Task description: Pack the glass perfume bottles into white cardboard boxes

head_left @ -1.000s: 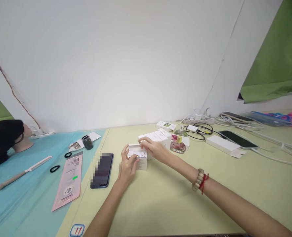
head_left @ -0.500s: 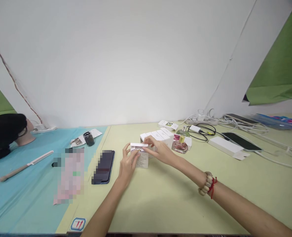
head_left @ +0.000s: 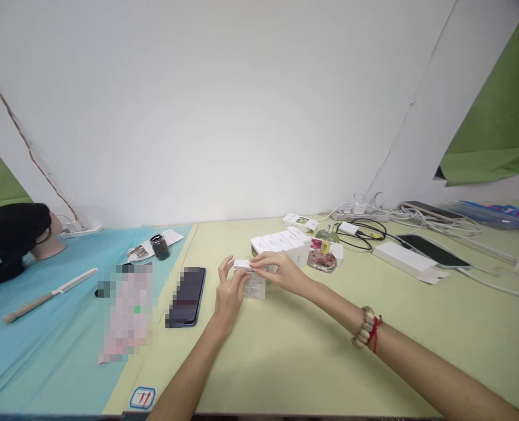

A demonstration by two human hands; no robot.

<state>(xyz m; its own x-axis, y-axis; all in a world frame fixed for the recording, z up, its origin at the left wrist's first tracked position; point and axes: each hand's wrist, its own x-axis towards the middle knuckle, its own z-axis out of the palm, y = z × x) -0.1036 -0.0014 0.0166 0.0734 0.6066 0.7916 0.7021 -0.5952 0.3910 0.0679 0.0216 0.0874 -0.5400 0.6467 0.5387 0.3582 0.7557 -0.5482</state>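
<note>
A small white carton (head_left: 255,288) with fine print on its near face stands upright on the table in front of me. My left hand (head_left: 229,295) is closed around its left side, with fingers and thumb at the top edge. My right hand (head_left: 283,272) has its fingertips pinched on the carton's top flap, which lies nearly level with the top. Whatever the carton holds is hidden. Just behind it stands a row of several white boxes (head_left: 281,242). A pink perfume bottle (head_left: 322,260) with a gold cap lies to their right.
A dark phone (head_left: 187,297) lies to the left, near a pixelated pink packet (head_left: 128,316). Further left are a comb (head_left: 51,294), a dark jar (head_left: 159,247) and a mannequin head (head_left: 20,237) on blue sheeting. Cables, a white box (head_left: 404,260) and another phone (head_left: 432,250) lie right.
The carton's top flap has come down from its raised position. My right fingers have moved slightly down and left onto it, while my left hand keeps its hold.
</note>
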